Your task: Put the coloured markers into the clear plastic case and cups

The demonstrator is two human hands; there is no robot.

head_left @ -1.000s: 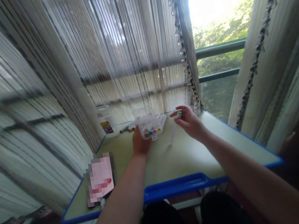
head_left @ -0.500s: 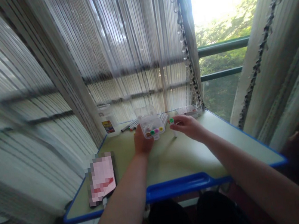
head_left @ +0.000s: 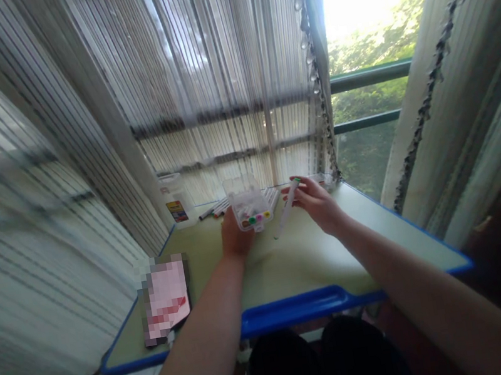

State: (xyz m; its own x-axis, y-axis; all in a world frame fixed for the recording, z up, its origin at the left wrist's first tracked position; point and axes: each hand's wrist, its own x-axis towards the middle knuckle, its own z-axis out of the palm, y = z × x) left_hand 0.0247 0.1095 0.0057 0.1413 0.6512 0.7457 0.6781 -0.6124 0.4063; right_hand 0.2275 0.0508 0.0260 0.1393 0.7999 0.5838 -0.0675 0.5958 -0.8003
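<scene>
My left hand (head_left: pixel 235 234) is closed around the lower left side of a clear plastic case (head_left: pixel 252 200). Several markers with coloured ends, among them green, pink and yellow, stand in its front part; the lid is raised at the back. To the right of the case, my right hand (head_left: pixel 315 200) pinches a white marker (head_left: pixel 287 205) with a green end. The marker slants, its green end up at the fingers and its lower tip down toward the table. Loose markers (head_left: pixel 221 207) lie behind my left hand, partly hidden by the case.
A clear container with a label (head_left: pixel 176 205) stands at the table's back left corner. A pink-screened device (head_left: pixel 167 296) with a cable lies at the left edge. Another clear case (head_left: pixel 320 180) sits behind my right hand. Blue edging rims the table (head_left: pixel 352 260); curtains hang behind.
My right hand has raised the marker slightly and turned it from near upright to a slant, its green end now to the right. The left hand still holds the case.
</scene>
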